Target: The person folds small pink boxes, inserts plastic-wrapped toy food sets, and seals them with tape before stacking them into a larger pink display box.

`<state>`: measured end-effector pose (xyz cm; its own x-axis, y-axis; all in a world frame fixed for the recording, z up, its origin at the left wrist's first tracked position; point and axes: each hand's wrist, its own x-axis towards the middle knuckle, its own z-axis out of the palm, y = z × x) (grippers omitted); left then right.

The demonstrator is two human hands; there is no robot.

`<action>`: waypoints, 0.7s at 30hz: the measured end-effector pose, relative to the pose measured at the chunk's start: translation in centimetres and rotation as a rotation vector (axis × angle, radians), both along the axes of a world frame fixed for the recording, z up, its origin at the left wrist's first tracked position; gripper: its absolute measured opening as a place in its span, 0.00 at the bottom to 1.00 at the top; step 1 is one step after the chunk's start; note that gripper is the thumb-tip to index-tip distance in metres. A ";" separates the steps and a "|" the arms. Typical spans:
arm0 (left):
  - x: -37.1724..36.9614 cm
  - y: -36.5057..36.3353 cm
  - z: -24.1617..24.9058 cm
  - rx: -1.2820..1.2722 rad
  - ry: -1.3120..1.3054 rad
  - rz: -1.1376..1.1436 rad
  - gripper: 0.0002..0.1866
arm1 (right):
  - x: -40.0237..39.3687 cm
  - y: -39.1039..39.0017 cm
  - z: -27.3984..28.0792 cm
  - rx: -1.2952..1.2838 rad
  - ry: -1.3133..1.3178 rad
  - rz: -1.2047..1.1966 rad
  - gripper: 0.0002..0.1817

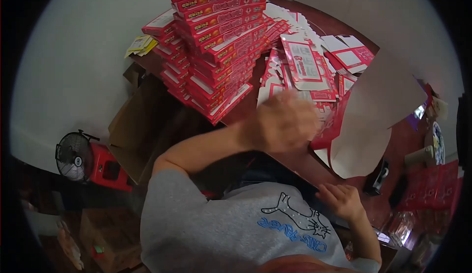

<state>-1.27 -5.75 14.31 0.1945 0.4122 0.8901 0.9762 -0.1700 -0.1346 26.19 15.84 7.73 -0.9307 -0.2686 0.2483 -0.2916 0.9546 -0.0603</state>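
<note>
Smeared by motion, my left hand (287,120) is in front of the flat printed cartons, its fingers bent; whether it holds anything does not show. Lower right, my right hand (340,200) is near the table's front edge, fingers loosely curved and slightly apart, with nothing visible in them. A large curled sheet of pale card (366,111) with a red edge stands up from the table, right of my left hand. Behind my left hand lies a flat red and white carton (305,62) on a spread of similar ones.
Tall stacks of red boxes (216,42) rise at the table's back left. An open brown carton (125,125) stands left of the table, near a black fan (74,156) and a red case (109,167). A black object (377,178) lies at right.
</note>
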 end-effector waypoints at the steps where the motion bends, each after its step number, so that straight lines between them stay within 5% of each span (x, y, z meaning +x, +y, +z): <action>1: -3.7 -3.2 3.3 0.020 -0.074 0.099 0.14 | -1.6 -1.2 3.0 0.040 0.126 0.148 0.23; 5: -19.3 -12.7 15.0 0.642 -0.444 0.409 0.22 | -12.5 -1.5 11.3 0.180 0.492 0.249 0.26; 9: -30.9 -17.5 20.4 0.113 -0.829 0.771 0.23 | -28.8 -1.5 15.2 0.238 0.796 0.178 0.34; 14: -33.3 -14.9 19.0 -0.338 -1.058 0.618 0.25 | -42.5 -3.8 17.0 0.196 0.695 0.103 0.36; 21: -31.6 -13.9 18.1 -0.481 -1.073 0.411 0.28 | -44.6 -4.3 17.2 0.130 0.516 0.099 0.40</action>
<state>-32.87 -19.61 32.38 -0.7575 0.5984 0.2610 0.5468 0.3631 0.7544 -18.45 11.54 24.90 -0.6656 -0.4080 0.6249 -0.3412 0.9111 0.2315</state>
